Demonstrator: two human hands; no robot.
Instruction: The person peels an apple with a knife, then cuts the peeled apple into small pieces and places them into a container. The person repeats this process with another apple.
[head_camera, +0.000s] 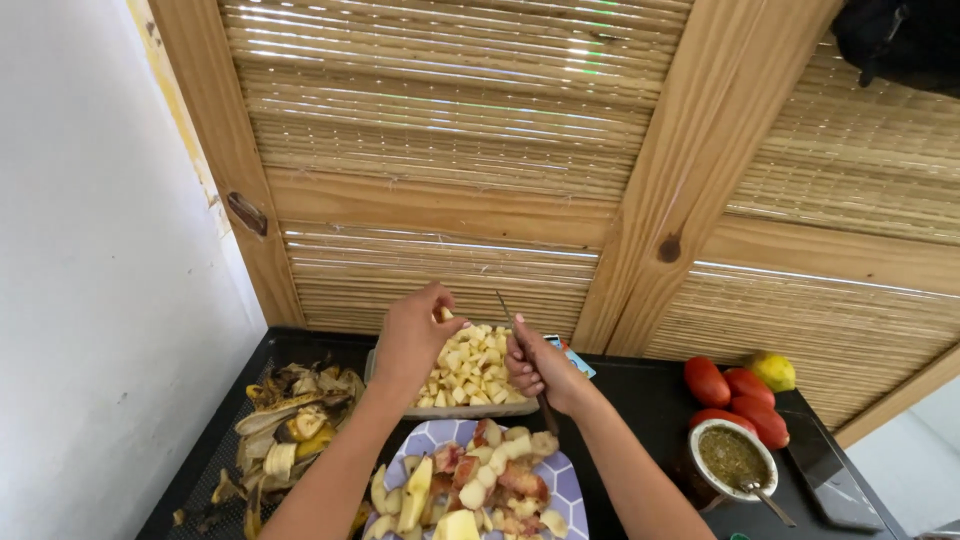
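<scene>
My left hand (412, 335) hovers over a rectangular dish (470, 408) filled with pale diced fruit, pinching a small piece of fruit (446, 314) between fingertips. My right hand (538, 365) sits just right of it, gripping a knife (506, 310) whose thin blade points up and away over the dish. Below both hands a blue-and-white patterned plate (568, 478) holds apple wedges, red peels and fruit chunks.
A heap of banana peels (285, 425) lies at the left of the black counter (640, 390). Red tomatoes (735, 392), a yellow-green fruit (772, 370) and a cup of green mixture with a spoon (733, 458) stand at the right. Wooden slatted shutters rise behind.
</scene>
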